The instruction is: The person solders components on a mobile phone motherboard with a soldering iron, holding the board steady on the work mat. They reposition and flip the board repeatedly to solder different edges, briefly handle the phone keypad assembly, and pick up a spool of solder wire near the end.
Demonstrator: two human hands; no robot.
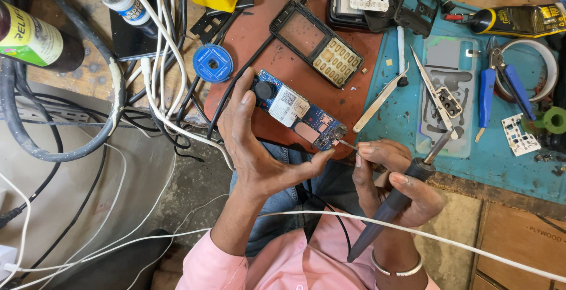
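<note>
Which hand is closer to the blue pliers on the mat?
The right hand. It sits just below and left of the blue pliers, holding a soldering iron. The left hand is farther left, holding a circuit board.

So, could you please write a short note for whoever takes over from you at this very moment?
Left hand: holds the blue circuit board up over the lap.
Right hand: grips the soldering iron, while its fingers pinch a thin metal piece at the board's lower end.
On the bench: the black phone frame, tweezers and blue-handled pliers.
Done: board is out of its frame.
Left: the work at the board's end; the joint is too small to judge.
</note>
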